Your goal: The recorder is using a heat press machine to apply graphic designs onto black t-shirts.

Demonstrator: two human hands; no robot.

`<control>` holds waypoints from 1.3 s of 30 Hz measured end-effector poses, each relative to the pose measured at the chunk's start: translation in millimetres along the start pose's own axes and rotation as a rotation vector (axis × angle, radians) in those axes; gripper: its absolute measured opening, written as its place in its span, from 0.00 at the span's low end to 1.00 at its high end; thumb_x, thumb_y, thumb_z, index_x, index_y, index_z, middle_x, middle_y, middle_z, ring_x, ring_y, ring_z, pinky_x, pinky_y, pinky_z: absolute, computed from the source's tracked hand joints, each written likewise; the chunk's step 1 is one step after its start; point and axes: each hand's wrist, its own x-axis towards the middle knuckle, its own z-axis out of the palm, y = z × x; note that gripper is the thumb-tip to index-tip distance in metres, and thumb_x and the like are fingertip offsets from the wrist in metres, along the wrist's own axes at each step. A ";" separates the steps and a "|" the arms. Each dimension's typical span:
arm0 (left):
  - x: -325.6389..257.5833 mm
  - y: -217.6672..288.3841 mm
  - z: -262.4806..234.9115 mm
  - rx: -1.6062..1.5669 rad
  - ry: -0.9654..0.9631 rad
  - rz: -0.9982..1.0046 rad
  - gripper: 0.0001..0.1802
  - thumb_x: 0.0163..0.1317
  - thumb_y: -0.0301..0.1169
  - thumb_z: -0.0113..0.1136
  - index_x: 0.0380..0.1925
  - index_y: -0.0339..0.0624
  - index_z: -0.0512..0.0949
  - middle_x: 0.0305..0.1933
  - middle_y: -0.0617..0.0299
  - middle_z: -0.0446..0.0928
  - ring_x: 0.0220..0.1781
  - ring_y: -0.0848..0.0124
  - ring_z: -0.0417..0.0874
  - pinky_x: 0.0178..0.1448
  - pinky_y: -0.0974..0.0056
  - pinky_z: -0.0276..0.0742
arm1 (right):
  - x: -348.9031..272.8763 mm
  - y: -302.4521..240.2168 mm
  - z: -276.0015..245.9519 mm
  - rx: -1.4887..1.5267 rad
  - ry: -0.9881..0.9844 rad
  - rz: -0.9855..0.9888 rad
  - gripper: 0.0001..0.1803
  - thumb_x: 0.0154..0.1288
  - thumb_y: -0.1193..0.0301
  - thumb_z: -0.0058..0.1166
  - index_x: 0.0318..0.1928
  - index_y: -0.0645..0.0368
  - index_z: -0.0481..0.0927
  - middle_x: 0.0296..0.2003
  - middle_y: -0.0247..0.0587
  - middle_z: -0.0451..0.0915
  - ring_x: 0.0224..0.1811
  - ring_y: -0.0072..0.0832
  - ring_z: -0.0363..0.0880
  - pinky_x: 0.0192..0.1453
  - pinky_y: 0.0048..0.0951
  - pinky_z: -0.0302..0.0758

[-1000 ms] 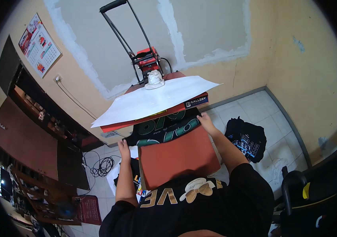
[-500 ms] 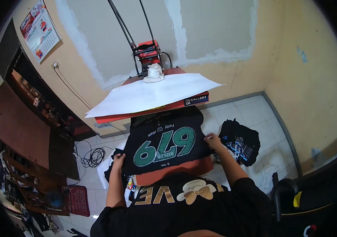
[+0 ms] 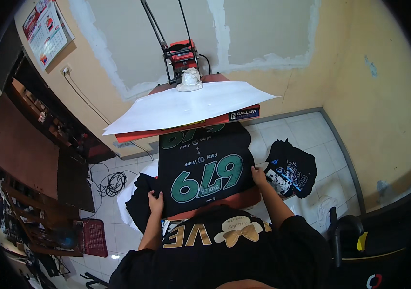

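Note:
A black T-shirt with large green numerals lies spread over the red lower plate of a heat press. At its left edge rests my left hand, thumb and fingers apart, touching the cloth beside a bunched black fold. My right hand pinches the shirt's right edge. Above the shirt's far end hangs the press head, raised, with a white sheet on top. Under the head another green print shows; whether it is a reflection I cannot tell.
A pile of dark printed shirts sits to the right. Coiled black cable and a dark red plastic basket are on the tiled floor at left. A black motorbike-like object stands at the near right.
The shirt has been drawn flatter and more of its far part shows, with the second print now visible. My left hand has shifted right and nearer, and its fingers have parted.

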 end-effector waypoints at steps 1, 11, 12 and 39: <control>-6.0 4.0 1.2 -0.004 0.002 -0.005 0.27 0.57 0.41 0.62 0.53 0.39 0.66 0.45 0.39 0.76 0.48 0.47 0.78 0.52 0.52 0.72 | 0.8 0.9 0.2 -0.005 -0.001 -0.004 0.35 0.64 0.46 0.48 0.51 0.69 0.73 0.47 0.64 0.77 0.52 0.54 0.75 0.56 0.39 0.70; -22.6 18.0 4.0 0.015 0.133 0.004 0.21 0.61 0.41 0.56 0.52 0.46 0.67 0.46 0.42 0.77 0.48 0.44 0.78 0.51 0.49 0.72 | -32.6 -19.9 1.3 -0.108 0.256 -0.151 0.26 0.65 0.51 0.48 0.43 0.65 0.73 0.38 0.62 0.78 0.44 0.56 0.76 0.47 0.46 0.72; -22.7 17.1 2.7 0.013 0.137 0.011 0.21 0.61 0.41 0.56 0.52 0.46 0.68 0.46 0.42 0.77 0.47 0.44 0.78 0.51 0.50 0.72 | -39.4 -24.0 1.2 -0.154 0.287 -0.188 0.23 0.66 0.52 0.48 0.42 0.63 0.72 0.35 0.62 0.77 0.41 0.57 0.76 0.44 0.48 0.72; -18.1 7.1 6.0 -0.088 0.157 0.074 0.19 0.59 0.38 0.59 0.48 0.44 0.70 0.44 0.43 0.78 0.46 0.47 0.79 0.51 0.52 0.73 | -43.7 -25.3 1.6 -0.211 0.265 -0.189 0.19 0.68 0.55 0.45 0.35 0.61 0.68 0.30 0.61 0.77 0.35 0.59 0.76 0.37 0.53 0.70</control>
